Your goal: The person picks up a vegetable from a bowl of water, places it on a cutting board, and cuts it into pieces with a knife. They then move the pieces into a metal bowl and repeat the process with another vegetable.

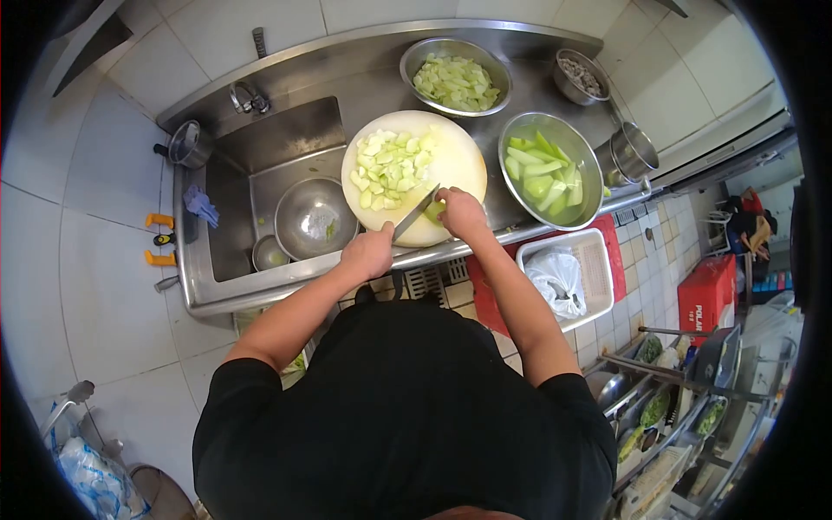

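My left hand (368,253) is closed round the handle of a knife (414,214), whose blade slants up and right across the round white cutting board (464,156). Beside the blade, my right hand (464,213) presses a pale green vegetable piece (435,211) against the board; the fingers partly hide it. A heap of sliced pale green vegetable (390,166) covers the board's left half. To the right, a metal bowl (592,195) holds larger green chunks (544,175) in water. Behind the board, another metal bowl (505,87) is full of slices (455,82).
A sink (286,126) lies left of the board, with a large metal bowl (316,217) and a small one (270,253) in it. A small bowl (579,82) and metal pots (633,152) stand far right. Below the counter's edge sits a white basket (598,269) with a plastic bag (556,282).
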A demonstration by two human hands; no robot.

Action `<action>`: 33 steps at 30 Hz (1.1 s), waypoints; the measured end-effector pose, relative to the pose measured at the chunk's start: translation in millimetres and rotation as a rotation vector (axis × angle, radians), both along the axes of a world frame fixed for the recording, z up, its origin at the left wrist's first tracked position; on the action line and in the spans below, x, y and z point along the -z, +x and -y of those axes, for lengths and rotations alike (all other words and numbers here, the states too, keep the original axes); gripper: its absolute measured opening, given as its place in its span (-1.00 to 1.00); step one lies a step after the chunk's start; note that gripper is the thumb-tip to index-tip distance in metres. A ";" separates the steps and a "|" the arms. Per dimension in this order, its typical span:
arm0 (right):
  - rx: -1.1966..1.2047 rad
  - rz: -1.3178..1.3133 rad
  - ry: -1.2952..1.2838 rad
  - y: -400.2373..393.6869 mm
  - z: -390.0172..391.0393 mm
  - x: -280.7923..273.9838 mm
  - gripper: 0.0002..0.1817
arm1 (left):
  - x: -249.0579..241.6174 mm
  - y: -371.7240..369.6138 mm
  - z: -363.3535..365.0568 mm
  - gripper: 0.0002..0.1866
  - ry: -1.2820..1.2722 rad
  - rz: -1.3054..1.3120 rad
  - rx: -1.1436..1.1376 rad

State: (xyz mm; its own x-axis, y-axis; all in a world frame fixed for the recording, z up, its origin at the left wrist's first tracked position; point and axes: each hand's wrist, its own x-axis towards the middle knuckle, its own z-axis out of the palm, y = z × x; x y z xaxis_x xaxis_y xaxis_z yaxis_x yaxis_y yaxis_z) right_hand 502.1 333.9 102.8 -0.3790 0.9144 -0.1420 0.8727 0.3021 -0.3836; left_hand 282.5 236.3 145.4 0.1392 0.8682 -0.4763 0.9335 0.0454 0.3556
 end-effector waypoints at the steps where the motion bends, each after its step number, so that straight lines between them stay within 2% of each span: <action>1: 0.010 0.004 -0.006 -0.4 1.2 -0.6 -0.60 | -0.2 -1.6 -1.4 -0.74 0.008 0.007 -0.012; 8: 0.024 -0.010 -0.009 1.2 4.6 1.7 -0.60 | 8.8 -0.2 -2.4 -0.76 0.013 0.032 -0.021; 12: 0.022 -0.032 0.009 4.6 4.5 7.6 -0.60 | -25.2 10.5 -0.9 -0.75 0.029 0.036 -0.073; 14: 0.016 -0.047 0.019 3.2 3.4 6.8 -0.60 | 8.9 5.5 -3.1 -0.74 0.001 0.037 -0.052; 18: 0.014 -0.047 0.030 5.5 5.5 5.8 -0.60 | -17.2 8.1 -5.4 -0.72 0.034 0.057 -0.047; 20: 0.009 -0.052 0.035 3.9 3.1 4.9 -0.60 | 2.9 11.2 -2.0 -0.72 -0.015 0.032 -0.038; 24: 0.002 -0.068 0.045 5.6 3.9 3.9 -0.61 | -15.2 10.3 -7.4 -0.70 -0.004 0.026 -0.028; 30: 0.012 -0.069 0.019 6.7 4.0 8.1 -0.63 | 0.4 11.7 -8.0 -0.69 -0.030 0.039 -0.026; 33: 0.017 -0.074 0.011 9.2 7.6 7.9 -0.65 | -33.3 23.9 -1.7 -0.70 -0.018 0.047 -0.083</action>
State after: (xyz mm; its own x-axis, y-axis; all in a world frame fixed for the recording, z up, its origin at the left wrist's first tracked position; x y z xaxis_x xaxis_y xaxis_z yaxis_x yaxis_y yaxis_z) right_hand 511.3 326.3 94.9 -0.3729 0.9220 -0.1039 0.8468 0.2924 -0.4443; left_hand 306.4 237.9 178.6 0.0898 0.8690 -0.4866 0.9085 0.1287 0.3975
